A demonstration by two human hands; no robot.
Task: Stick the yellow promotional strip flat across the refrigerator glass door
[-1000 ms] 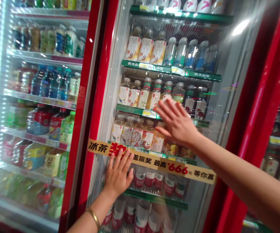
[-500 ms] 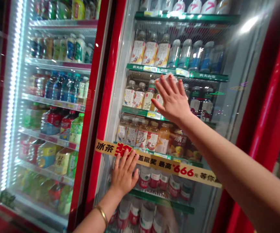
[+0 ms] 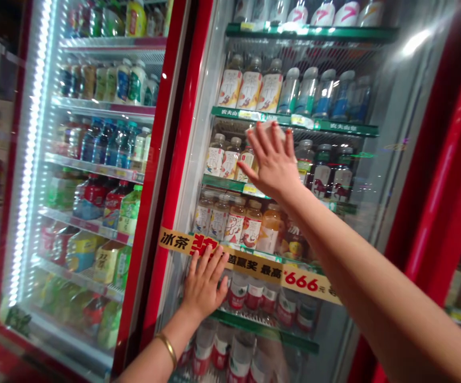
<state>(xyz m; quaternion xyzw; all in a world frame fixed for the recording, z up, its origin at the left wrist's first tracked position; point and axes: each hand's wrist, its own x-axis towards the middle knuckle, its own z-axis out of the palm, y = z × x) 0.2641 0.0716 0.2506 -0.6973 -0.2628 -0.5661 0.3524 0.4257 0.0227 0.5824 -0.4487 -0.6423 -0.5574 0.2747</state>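
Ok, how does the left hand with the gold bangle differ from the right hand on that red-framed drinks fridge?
The left hand sits low, its fingertips on the yellow promotional strip, while the right hand sits higher, beside the bottled drinks. The left wrist wears a gold bangle; the right wrist is bare. Only the right hand's fingertips meet a white patch, unclear what. Both are spread against the glass door.

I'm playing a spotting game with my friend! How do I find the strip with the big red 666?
Find the red-framed drinks fridge, then its glass door on the right. A tan strip slants across that door, with the fingertips of the left hand over its edge. It's the one with black Chinese writing and a big red 666.
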